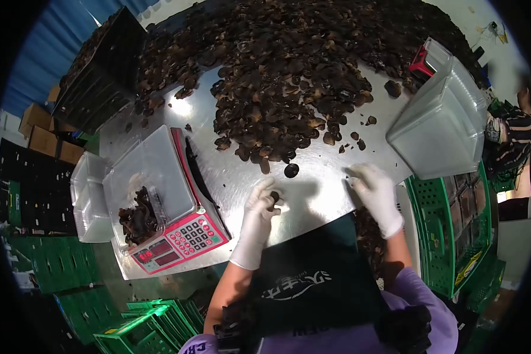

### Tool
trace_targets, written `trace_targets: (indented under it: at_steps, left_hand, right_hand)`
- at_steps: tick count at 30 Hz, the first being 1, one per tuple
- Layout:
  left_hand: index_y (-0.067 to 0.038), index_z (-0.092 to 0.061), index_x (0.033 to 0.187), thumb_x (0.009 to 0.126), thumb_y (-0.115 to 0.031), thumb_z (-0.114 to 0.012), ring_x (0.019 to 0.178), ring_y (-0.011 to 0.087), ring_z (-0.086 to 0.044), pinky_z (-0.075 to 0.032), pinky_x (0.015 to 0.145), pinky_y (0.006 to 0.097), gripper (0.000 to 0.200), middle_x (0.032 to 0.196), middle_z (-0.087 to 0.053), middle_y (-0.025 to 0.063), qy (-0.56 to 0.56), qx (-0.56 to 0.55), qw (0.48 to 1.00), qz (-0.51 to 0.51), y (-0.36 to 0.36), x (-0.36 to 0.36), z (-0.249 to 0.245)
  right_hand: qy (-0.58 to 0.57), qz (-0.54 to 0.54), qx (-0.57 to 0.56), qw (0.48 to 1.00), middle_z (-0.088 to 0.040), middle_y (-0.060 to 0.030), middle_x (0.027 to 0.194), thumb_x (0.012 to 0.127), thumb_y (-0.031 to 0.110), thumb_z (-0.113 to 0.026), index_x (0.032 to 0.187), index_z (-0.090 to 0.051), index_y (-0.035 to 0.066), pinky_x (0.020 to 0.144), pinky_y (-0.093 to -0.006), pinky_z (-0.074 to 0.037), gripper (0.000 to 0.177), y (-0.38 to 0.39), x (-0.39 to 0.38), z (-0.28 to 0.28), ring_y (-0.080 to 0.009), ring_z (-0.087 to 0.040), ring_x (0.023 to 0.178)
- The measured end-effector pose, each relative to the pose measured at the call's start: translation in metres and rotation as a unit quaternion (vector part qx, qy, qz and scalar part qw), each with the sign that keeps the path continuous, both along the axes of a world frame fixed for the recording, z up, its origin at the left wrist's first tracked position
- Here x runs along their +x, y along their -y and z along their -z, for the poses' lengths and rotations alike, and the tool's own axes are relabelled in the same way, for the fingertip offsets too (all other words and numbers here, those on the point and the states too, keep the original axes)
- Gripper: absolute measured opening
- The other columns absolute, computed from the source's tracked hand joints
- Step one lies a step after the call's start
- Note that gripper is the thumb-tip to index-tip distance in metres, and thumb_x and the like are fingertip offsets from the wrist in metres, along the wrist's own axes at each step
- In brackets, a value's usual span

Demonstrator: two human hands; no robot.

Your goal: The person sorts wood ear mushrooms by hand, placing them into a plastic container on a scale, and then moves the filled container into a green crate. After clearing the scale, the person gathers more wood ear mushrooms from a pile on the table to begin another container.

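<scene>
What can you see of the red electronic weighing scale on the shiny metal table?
The red electronic weighing scale sits askew at the steel table's front-left edge. Its sloped red front carries a grey keypad and two display windows. A clear plastic tub rests on its platform, holding dark dried pieces. The white-gloved left hand, pinching a small dark piece, is nearest but apart.

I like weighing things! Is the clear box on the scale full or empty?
Partly filled: the clear box on the scale holds a small heap of dark pieces at one end; the rest is bare.
</scene>
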State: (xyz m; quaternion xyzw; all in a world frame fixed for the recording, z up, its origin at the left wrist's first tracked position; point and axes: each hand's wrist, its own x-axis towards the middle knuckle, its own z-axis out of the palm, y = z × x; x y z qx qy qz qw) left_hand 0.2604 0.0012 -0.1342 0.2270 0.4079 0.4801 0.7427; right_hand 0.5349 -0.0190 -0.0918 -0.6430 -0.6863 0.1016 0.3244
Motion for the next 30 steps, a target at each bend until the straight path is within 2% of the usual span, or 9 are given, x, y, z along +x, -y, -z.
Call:
trace_targets:
  at_steps: [5, 10, 12, 18, 19, 21, 24, 26, 30]
  left_hand:
    - [0.000, -0.065, 0.109, 0.090, -0.007, -0.058, 0.070, 0.0105, -0.056, -0.042, 0.064, 0.0192, 0.021, 0.079, -0.060, 0.0034, -0.283, 0.121, 0.950, -0.055, -0.058, -0.007, -0.010]
    - [-0.005, -0.067, 0.096, 0.080, -0.030, -0.074, 0.071, 0.0257, -0.063, -0.049, 0.067, 0.0356, 0.031, 0.076, -0.063, 0.0109, -0.714, 0.239, 0.652, -0.085, -0.124, 0.006, -0.008]
    - [-0.009, -0.066, 0.084, 0.080, -0.028, -0.073, 0.073, 0.0293, -0.064, -0.049, 0.067, 0.0371, 0.021, 0.079, -0.066, 0.0108, -0.734, 0.226, 0.638, -0.052, -0.131, 0.003, -0.004]
    - [-0.003, -0.054, 0.072, 0.085, -0.003, -0.064, 0.064, 0.0078, -0.046, -0.042, 0.063, 0.0222, 0.016, 0.067, -0.046, -0.0025, -0.471, 0.253, 0.830, -0.163, -0.077, 0.016, -0.027]
    - [-0.006, -0.053, 0.072, 0.084, 0.002, -0.059, 0.064, 0.0079, -0.047, -0.046, 0.066, 0.0235, 0.015, 0.069, -0.046, -0.0025, -0.339, 0.174, 0.919, -0.106, -0.056, 0.031, -0.021]
    - [-0.004, -0.060, 0.090, 0.082, 0.005, -0.060, 0.074, 0.0169, -0.061, -0.053, 0.078, 0.0311, 0.012, 0.092, -0.062, 0.0072, -0.279, 0.338, 0.897, 0.054, -0.008, 0.070, 0.010]
    - [-0.003, -0.064, 0.105, 0.084, -0.021, -0.072, 0.082, 0.0212, -0.065, -0.051, 0.077, 0.0334, 0.029, 0.097, -0.065, 0.0117, -0.368, 0.376, 0.806, 0.271, 0.033, 0.097, -0.022]
    - [-0.005, -0.065, 0.105, 0.085, -0.021, -0.069, 0.082, 0.0244, -0.064, -0.051, 0.076, 0.0341, 0.026, 0.096, -0.065, 0.0135, -0.390, 0.355, 0.800, 0.286, 0.030, 0.094, -0.012]
    - [-0.008, -0.066, 0.101, 0.085, -0.017, -0.065, 0.082, 0.0280, -0.064, -0.051, 0.074, 0.0356, 0.018, 0.095, -0.064, 0.0122, -0.546, 0.336, 0.761, 0.100, -0.005, 0.040, -0.017]
  right_hand:
    - [-0.014, -0.067, 0.033, 0.997, -0.058, -0.0148, 0.121, 0.079, 0.012, -0.063, 0.125, -0.058, 0.008, 0.091, -0.0407, -0.046, 0.046, -0.076, -0.074, 0.017, -0.0314, -0.056, 0.109]
    - [0.040, -0.110, -0.046, 0.992, -0.050, -0.0183, 0.133, 0.078, 0.015, -0.066, 0.139, -0.047, 0.007, 0.100, -0.0449, -0.040, 0.064, -0.081, -0.095, 0.044, -0.0329, -0.045, 0.126]
    - [0.030, -0.107, -0.015, 0.994, -0.050, -0.0184, 0.133, 0.077, 0.015, -0.067, 0.139, -0.046, 0.007, 0.099, -0.0434, -0.041, 0.066, -0.075, -0.084, 0.047, -0.0328, -0.046, 0.125]
    - [-0.071, 0.014, 0.061, 0.996, -0.067, -0.0141, 0.099, 0.076, 0.008, -0.065, 0.106, -0.068, 0.005, 0.083, -0.0385, -0.051, 0.030, -0.072, -0.003, 0.006, -0.0298, -0.065, 0.091]
    - [-0.089, 0.026, 0.029, 0.995, -0.067, -0.0137, 0.099, 0.078, 0.009, -0.064, 0.105, -0.069, 0.005, 0.083, -0.0389, -0.051, 0.028, -0.079, 0.009, 0.002, -0.0297, -0.065, 0.091]
    - [-0.105, 0.037, -0.003, 0.994, -0.067, -0.0133, 0.098, 0.079, 0.010, -0.063, 0.104, -0.069, 0.006, 0.083, -0.0393, -0.051, 0.026, -0.096, 0.016, -0.003, -0.0295, -0.064, 0.092]
    - [-0.027, -0.059, -0.022, 0.998, -0.066, -0.0104, 0.101, 0.083, 0.017, -0.061, 0.103, -0.070, 0.008, 0.087, -0.0404, -0.048, 0.024, -0.127, -0.006, 0.001, -0.0294, -0.062, 0.099]
    - [0.056, -0.069, 0.004, 0.996, -0.065, -0.0089, 0.106, 0.081, 0.015, -0.063, 0.099, -0.070, 0.007, 0.091, -0.0418, -0.045, 0.021, -0.148, -0.024, 0.031, -0.0290, -0.058, 0.105]
    - [-0.014, -0.006, 0.047, 0.999, -0.062, -0.0110, 0.111, 0.074, 0.012, -0.070, 0.094, -0.067, 0.004, 0.092, -0.0423, -0.044, 0.023, -0.147, -0.031, 0.046, -0.0314, -0.057, 0.106]
